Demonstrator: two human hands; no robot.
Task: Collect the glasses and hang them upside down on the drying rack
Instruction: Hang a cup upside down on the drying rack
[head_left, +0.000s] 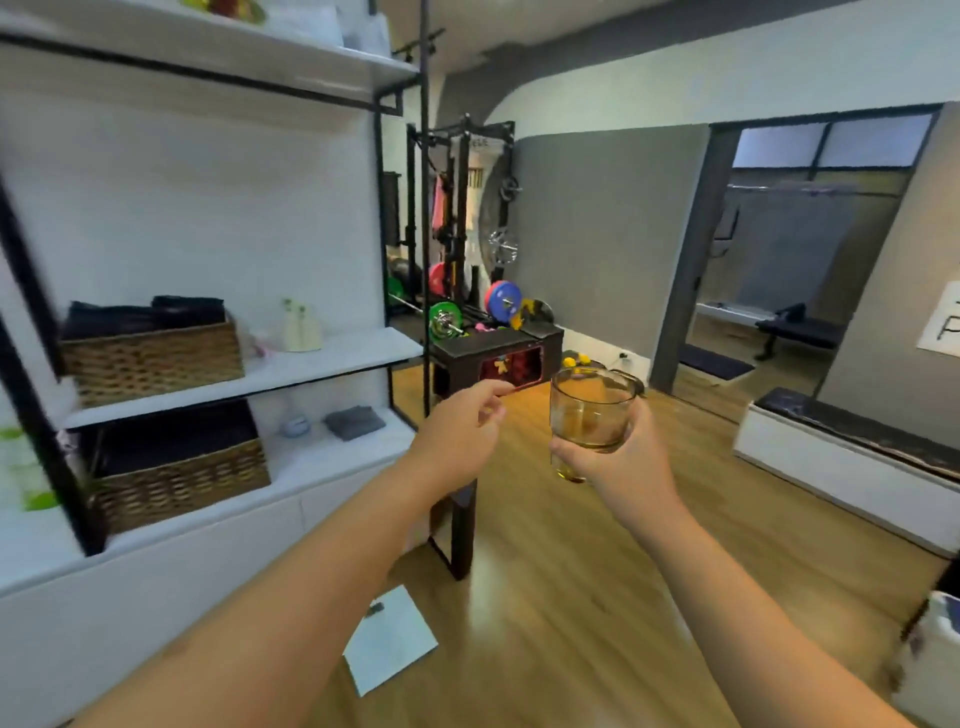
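Observation:
A clear, amber-tinted drinking glass (589, 410) stands upright in the air over the wooden floor, mouth up, gripped around its lower half by my right hand (621, 467). My left hand (462, 428) is stretched forward just to the left of it, fingers loosely curled, thumb and forefinger close together, holding nothing that I can see. It hovers in front of a small dark stand (493, 358). No drying rack is visible.
White shelving (332, 358) with two wicker baskets (156, 358) fills the left. The dark stand's leg (462, 535) stands on the wooden floor, with a white sheet (389, 639) lying near it. Gym weights (501, 299) sit behind; a low white bench (841, 467) and a doorway are on the right.

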